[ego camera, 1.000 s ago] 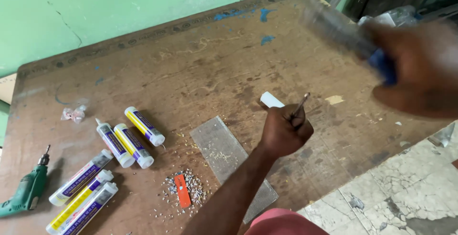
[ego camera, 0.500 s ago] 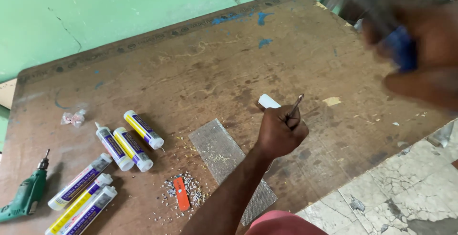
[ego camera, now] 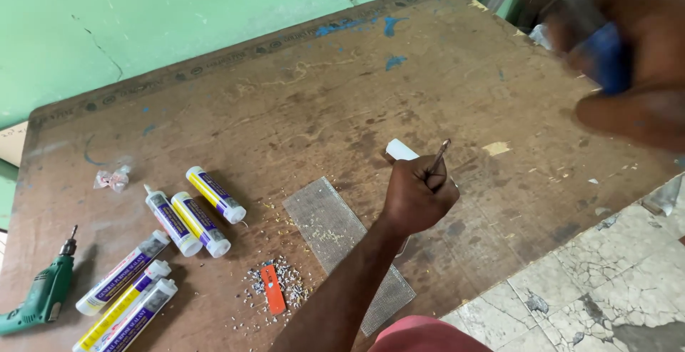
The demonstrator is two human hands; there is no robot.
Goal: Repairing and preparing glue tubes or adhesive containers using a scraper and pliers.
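The left hand (ego camera: 417, 195) is closed as a fist around a thin rusty metal nail (ego camera: 437, 158), which leans toward 1 o'clock over the worn brown wooden table (ego camera: 285, 109). At 2 o'clock from it, the blurred right hand (ego camera: 635, 73) grips tightly a blue-handled tool (ego camera: 606, 56). A grey mesh strip (ego camera: 335, 238) lies at 8 o'clock from the fist.

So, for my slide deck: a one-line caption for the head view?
Left hand steadies a nail on a wooden table; blurred right hand raised above.

The left hand (ego camera: 417, 193) is a closed fist low over the table; the right hand (ego camera: 635, 66) is raised, blurred, clenched.
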